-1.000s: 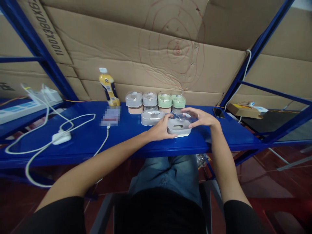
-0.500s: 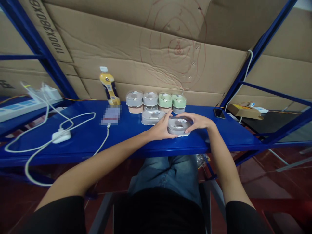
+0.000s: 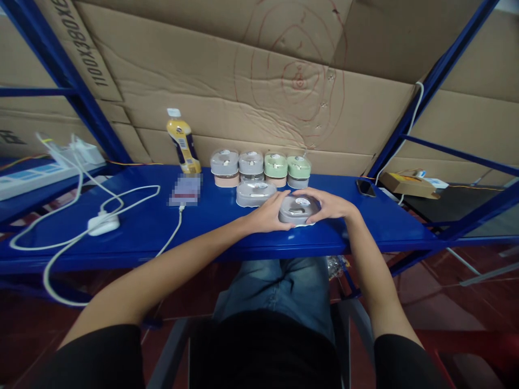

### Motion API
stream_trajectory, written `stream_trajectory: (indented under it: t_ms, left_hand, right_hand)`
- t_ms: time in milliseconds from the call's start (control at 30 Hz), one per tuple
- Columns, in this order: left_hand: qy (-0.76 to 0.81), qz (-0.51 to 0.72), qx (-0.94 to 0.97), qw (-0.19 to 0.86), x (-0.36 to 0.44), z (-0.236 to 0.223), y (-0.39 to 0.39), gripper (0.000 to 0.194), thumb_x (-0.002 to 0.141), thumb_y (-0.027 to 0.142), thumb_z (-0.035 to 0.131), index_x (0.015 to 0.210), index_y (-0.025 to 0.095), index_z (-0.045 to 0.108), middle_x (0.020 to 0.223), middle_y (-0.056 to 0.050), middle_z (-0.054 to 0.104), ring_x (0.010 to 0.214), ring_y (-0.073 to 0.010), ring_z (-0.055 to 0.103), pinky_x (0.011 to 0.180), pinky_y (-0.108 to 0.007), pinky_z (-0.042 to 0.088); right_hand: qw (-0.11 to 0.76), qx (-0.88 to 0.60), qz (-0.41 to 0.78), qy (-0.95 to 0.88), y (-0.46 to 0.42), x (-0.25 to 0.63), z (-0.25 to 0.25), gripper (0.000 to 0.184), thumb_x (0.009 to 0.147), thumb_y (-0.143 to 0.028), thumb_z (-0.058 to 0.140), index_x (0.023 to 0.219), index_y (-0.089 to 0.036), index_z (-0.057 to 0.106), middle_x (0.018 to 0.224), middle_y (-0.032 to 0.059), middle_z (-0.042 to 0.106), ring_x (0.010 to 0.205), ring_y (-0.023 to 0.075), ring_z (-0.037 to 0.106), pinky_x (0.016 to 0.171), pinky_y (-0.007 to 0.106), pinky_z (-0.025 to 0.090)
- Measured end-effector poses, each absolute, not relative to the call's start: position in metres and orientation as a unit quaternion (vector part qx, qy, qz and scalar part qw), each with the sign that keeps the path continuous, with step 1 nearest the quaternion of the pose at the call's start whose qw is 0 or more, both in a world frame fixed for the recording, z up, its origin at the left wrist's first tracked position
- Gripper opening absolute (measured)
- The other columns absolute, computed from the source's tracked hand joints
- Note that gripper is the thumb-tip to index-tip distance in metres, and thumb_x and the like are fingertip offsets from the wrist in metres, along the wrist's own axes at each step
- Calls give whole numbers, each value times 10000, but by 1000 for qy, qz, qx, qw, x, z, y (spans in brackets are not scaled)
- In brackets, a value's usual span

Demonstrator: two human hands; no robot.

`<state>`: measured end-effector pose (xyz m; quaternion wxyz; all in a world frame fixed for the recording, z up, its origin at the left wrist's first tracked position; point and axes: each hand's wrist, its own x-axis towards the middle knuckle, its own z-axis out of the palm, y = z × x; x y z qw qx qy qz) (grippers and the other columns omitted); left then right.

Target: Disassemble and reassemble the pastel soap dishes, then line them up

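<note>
A low grey container with a clear lid point(image 3: 299, 208) rests on the blue shelf point(image 3: 227, 229) in front of me. My left hand point(image 3: 268, 214) grips its left side, thumb up against the wall. My right hand point(image 3: 329, 204) is wrapped over its right side and back, fingers curled on the lid's rim. Just behind and to the left lies a second grey container point(image 3: 254, 193). Behind that stands a row of several small lidded tubs, two grey point(image 3: 224, 167) and two green point(image 3: 298, 170).
A yellow drink bottle point(image 3: 182, 142) stands at the back left. A white charger and cable point(image 3: 103, 222) trail over the shelf's left part beside a power strip point(image 3: 48, 167). A dark phone point(image 3: 365, 187) lies right of my hand. Cardboard sheets point(image 3: 284, 81) form the back wall.
The clear lid that my right hand held tilted above the grey container has come down and now sits flat on it. Both hands stay on the container.
</note>
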<state>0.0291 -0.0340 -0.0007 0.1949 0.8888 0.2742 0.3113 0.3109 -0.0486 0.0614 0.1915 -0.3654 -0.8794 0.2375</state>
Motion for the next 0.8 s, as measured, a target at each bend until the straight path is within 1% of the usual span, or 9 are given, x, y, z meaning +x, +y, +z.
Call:
stream_trajectory:
  t_ms: [133,300,400,500,567,633,700,733,800]
  left_hand:
    - [277,307,887,204,29,-2,-31,1147,772,586,912,1688,180,351,1720,-260,443,1619,-456,431,1317,-629,397]
    - [284,299,887,207,27,-4,-27,1189,714,622,946,1666,171,395,1687,-262,491,1595,-472,463,1301,-652,408]
    - [283,286,893,201,25,-4,-29,1160,743,626,925,1672,183,389,1672,-254,509,1580,-465,486,1282,-643,434]
    - [275,275,905,170,24,2,-36,1098,787,610,899,1670,198,392,1680,-234,502,1562,-442,512,1273,-601,458]
    - [259,295,911,129,22,10,-40,982,837,581,862,1637,203,438,1657,-212,531,1526,-417,551,1266,-577,475]
    - [245,333,907,80,19,21,-41,773,919,538,784,1564,200,522,1586,-193,596,1466,-389,600,1249,-557,495]
    - [265,377,887,30,13,31,-36,549,994,480,686,1455,190,609,1484,-185,656,1404,-378,632,1229,-554,506]
    - [293,394,871,6,8,35,-32,472,1011,457,652,1398,186,643,1434,-186,674,1381,-385,637,1221,-564,504]
    - [382,408,829,-31,-2,39,-23,414,1013,462,634,1309,176,681,1367,-201,681,1372,-429,618,1208,-615,488]
  right_hand:
    - [195,-369,266,-869,-47,311,57,1042,692,-540,988,1625,-329,575,1666,71,593,1562,368,516,1357,524,359]
    - [199,-352,287,-869,-41,313,51,1051,688,-533,999,1628,-344,568,1681,74,580,1562,361,521,1360,570,348]
    - [196,-348,274,-875,-37,313,48,1073,669,-534,1015,1625,-331,572,1669,86,593,1554,362,535,1354,583,353]
    - [193,-347,263,-879,-36,315,46,1099,649,-534,1025,1627,-325,570,1672,91,590,1554,368,533,1355,586,351]
    - [189,-351,268,-877,-36,316,46,1089,661,-533,1017,1631,-332,565,1686,83,576,1565,365,520,1361,575,344]
    - [186,-364,273,-871,-36,318,46,1087,670,-532,1011,1638,-335,557,1697,78,564,1573,366,510,1366,560,342]
    - [187,-379,268,-866,-36,320,45,1116,655,-530,1016,1647,-335,543,1702,81,556,1575,377,505,1365,564,345]
    - [188,-385,262,-865,-36,320,45,1136,644,-528,1021,1652,-333,536,1701,85,555,1576,386,502,1363,576,346]
    - [188,-392,248,-866,-35,320,45,1152,632,-523,1024,1655,-329,532,1699,92,556,1574,399,503,1357,603,346]
